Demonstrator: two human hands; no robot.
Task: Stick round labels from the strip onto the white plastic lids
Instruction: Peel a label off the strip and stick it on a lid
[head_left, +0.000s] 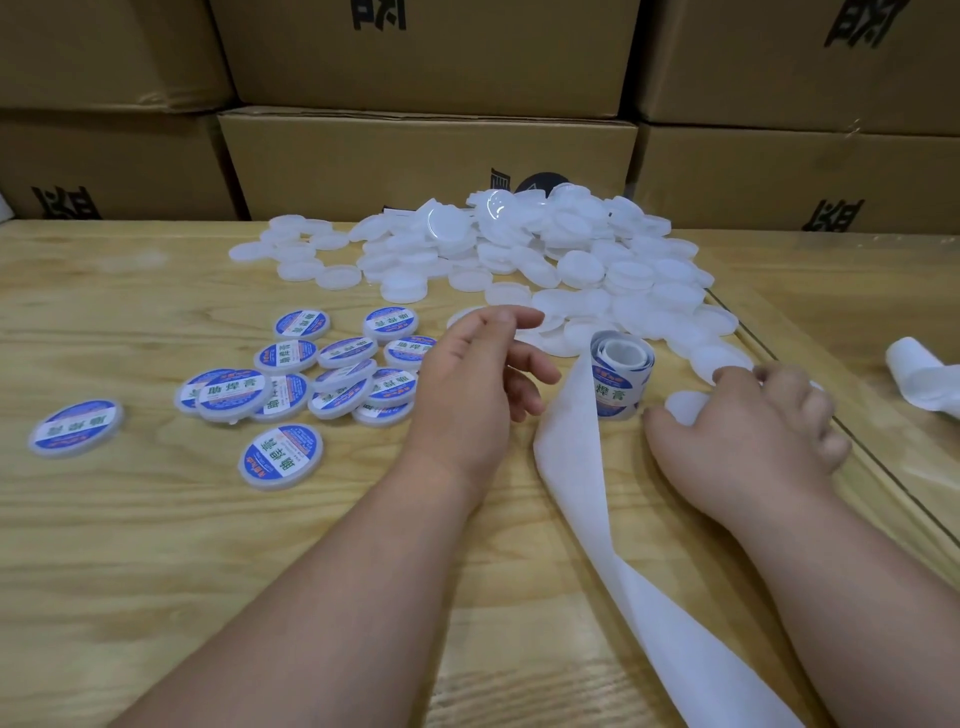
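Observation:
A pile of plain white plastic lids (524, 249) lies at the back middle of the wooden table (130, 545). Several lids with blue round labels (332, 379) lie to the left. The label roll (621, 374) stands on end between my hands, and its empty white backing strip (576, 467) trails toward me. My left hand (467, 395) hovers left of the roll with relaxed fingers, holding nothing. My right hand (748, 431) has its fingers curled round a plain white lid (685, 405) right of the roll.
Stacked cardboard boxes (426, 156) wall off the back of the table. A crumpled piece of white backing paper (924, 379) lies at the far right. A seam (852, 441) runs diagonally across the table's right side.

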